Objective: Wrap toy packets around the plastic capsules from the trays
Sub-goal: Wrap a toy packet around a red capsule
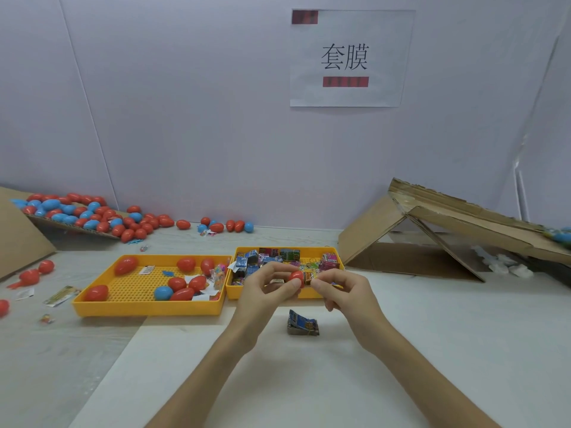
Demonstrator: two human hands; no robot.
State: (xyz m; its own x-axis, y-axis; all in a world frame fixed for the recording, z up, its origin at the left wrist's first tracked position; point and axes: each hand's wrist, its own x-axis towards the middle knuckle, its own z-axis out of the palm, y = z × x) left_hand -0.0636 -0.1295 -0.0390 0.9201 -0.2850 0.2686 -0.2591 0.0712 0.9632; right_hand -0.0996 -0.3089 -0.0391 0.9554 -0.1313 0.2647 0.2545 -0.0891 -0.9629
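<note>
**Fig. Two hands are holding a red capsule (296, 276) and a packet (309, 278) over the near edge of the right tray (232, 291).**

The left hand (268, 291) is pinching the capsule between thumb and curled fingers. The right hand (343, 288) is pinching the packet, which is touching the capsule's right end. The left tray (148, 307), holding loose red and blue capsules, is standing edge to edge with the right tray, which is holding more packets. A small stack (302, 324) of packets is lying on the white sheet (309, 381) just below the hands, apart from both trays. Open sheet is lying around the forearms. Folded cardboard (401, 242) is bounding the right side, and a pile (86, 214) of capsules the far left.
</note>
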